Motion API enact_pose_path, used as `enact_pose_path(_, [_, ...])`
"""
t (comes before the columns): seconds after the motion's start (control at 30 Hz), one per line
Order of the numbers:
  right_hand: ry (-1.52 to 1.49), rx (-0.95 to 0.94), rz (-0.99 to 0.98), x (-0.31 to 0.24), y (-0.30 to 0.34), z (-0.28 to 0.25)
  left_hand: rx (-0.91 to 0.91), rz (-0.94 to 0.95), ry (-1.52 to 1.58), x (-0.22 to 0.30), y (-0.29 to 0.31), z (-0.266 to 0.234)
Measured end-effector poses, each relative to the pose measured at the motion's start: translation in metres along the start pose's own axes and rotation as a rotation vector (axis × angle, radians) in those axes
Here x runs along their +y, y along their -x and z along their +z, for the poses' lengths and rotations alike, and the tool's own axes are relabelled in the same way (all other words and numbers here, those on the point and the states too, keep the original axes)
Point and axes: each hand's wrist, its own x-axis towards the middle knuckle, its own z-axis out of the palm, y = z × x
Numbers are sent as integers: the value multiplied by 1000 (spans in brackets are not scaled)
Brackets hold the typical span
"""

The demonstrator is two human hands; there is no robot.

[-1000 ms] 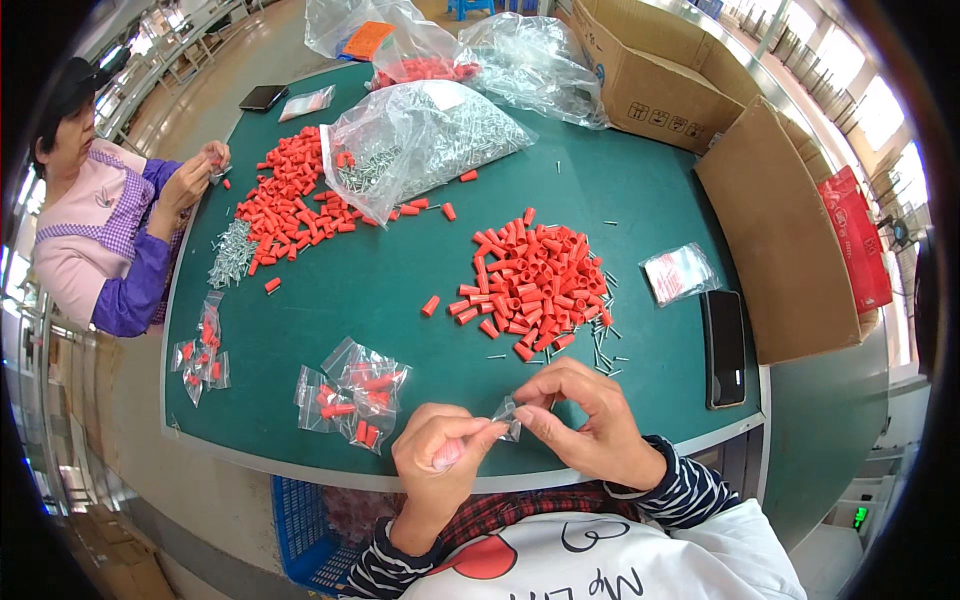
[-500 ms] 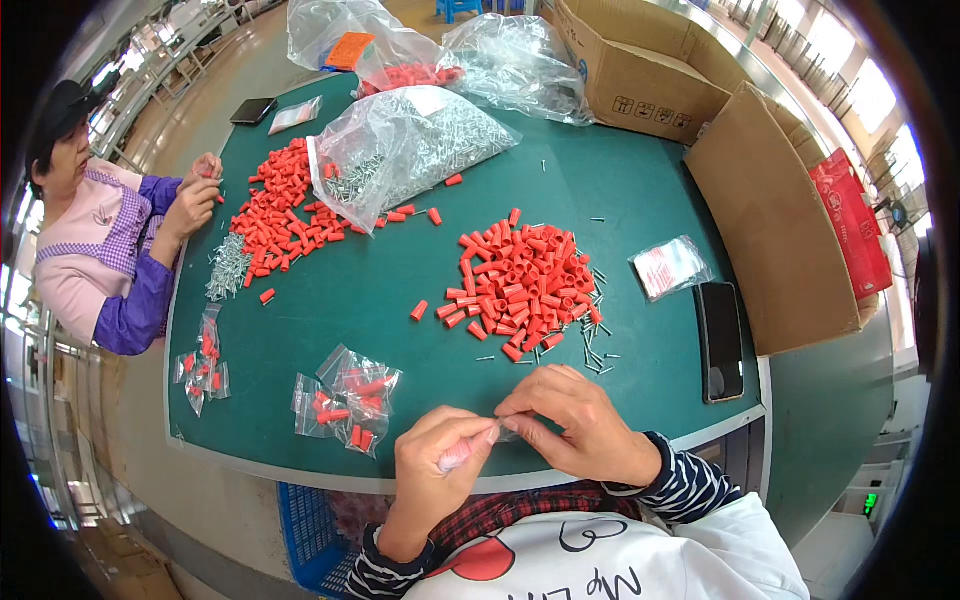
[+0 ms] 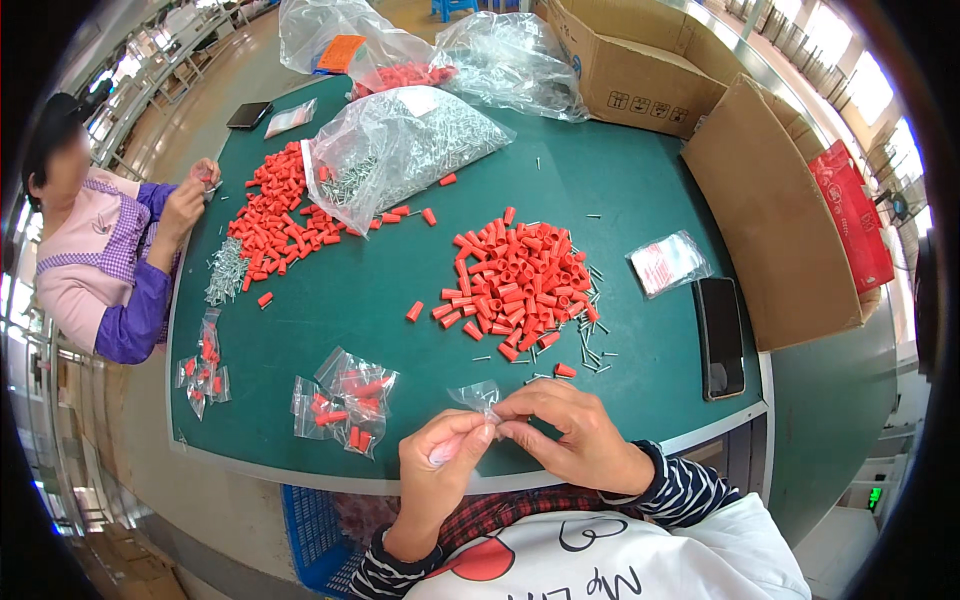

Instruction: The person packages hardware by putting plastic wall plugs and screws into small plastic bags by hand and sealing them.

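Between the fingertips of both my hands is a small clear plastic bag (image 3: 476, 396), its loose end standing up over the table. My left hand (image 3: 436, 475) pinches its lower part; a whitish, pink-tinged thing (image 3: 447, 450) shows by the thumb, too small to make out. My right hand (image 3: 575, 437) grips the bag's other side with thumb and forefinger. Just beyond my right hand lies a single red tapered plastic cap (image 3: 564, 370). Farther out is a heap of such red caps (image 3: 520, 280), with silver screws (image 3: 594, 352) scattered along its right side.
Filled clear bags (image 3: 350, 405) lie left of my hands, more (image 3: 205, 370) at the left edge. A co-worker (image 3: 110, 240) sits left by another cap pile (image 3: 280, 210). A big screw bag (image 3: 410, 150), cardboard boxes (image 3: 770, 220), a phone (image 3: 718, 340) and a flat packet (image 3: 670, 264) surround the table.
The clear bag now rises into view above my fingertips. One red cap now lies close beyond my right hand. The co-worker's hands have shifted slightly, with a clear bag showing at them.
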Motion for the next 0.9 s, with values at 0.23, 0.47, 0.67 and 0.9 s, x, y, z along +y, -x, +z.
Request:
enact_pose_path(0.23, [29,-52,-12,-11,-3,2,74,113,-75,-2,1,2])
enact_pose_path(0.47, [97,-2,-8,-9,-2,4,58,252,-296,4,-1,2])
enact_pose_path(0.67, [323,36,-84,-9,-4,8,62,272,-415,3,0,1])
enact_pose_path(0.9, [453,152,-124,-8,-12,7,63,232,-481,9,3,-1])
